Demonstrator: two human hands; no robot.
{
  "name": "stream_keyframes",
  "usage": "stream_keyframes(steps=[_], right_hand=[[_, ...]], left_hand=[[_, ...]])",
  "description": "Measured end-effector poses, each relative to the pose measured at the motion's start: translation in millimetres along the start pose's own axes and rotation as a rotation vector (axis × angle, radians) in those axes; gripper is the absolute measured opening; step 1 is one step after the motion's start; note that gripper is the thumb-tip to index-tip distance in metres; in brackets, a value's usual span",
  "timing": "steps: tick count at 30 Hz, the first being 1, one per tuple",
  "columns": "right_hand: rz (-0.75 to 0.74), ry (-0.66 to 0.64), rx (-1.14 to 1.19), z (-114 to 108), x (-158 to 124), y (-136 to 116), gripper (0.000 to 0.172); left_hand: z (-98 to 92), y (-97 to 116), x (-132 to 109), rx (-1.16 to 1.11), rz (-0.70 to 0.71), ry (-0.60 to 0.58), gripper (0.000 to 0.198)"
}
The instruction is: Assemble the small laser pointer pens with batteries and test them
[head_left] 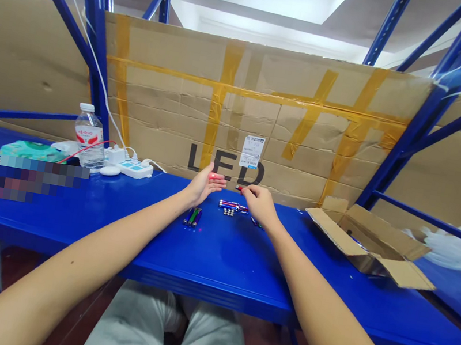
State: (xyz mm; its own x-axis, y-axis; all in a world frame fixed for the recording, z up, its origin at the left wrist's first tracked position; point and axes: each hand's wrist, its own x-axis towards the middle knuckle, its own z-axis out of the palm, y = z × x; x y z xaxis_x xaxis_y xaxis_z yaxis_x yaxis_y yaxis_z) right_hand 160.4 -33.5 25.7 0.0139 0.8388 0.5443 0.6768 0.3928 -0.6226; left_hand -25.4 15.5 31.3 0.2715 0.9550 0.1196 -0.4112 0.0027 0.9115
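Btl & pwr strip L of pens, open box R.

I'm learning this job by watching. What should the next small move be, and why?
Probably lay the red tube beside the row of three tubes: the right hand pinches it, its end faces the open left hand, and a red glow shows on that hand, so its light seems to work.

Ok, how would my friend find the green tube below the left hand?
On the blue table, find the left hand. Just below it in view, three slim tubes lie side by side. The green tube is the middle one, brighter than both darker neighbours.
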Motion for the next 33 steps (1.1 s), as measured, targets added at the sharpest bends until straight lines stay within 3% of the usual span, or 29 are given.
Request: stream_keyframes(steps=[6,12,18,23,29,33], right_hand=[[0.028,-0.130,-0.079,-0.5,0.0,1.9,0.028],[-0.010,0.012,-0.027,-3.7,4.5,6.0,0.029],[0.017,-0.100,-0.065,-1.6,1.9,4.5,0.026],[-0.036,0.001,-0.045,-1.8,2.0,3.7,0.028],[-0.020,-0.083,-0.076,-1.1,-0.3,1.6,0.027],[-0.019,-0.022,-0.068,-2.6,0.7,1.5,0.029]], left_hand=[[-1.2,-1.0,1.3,0.017,0.019,-0.011,0.060],[-3.5,-1.8,3.5,0.018,0.023,-0.020,0.061],[-2.7,-2.0,3.4,0.010,0.025,-0.004,0.060],[-0.8,-0.8,0.6,0.008,0.023,-0.011,0.059],[-0.5,-0.9,0.2,0.026,0.021,-0.001,0.059],[-1.9,-1.7,3.3,0.071,0.057,-0.019,0.057]])
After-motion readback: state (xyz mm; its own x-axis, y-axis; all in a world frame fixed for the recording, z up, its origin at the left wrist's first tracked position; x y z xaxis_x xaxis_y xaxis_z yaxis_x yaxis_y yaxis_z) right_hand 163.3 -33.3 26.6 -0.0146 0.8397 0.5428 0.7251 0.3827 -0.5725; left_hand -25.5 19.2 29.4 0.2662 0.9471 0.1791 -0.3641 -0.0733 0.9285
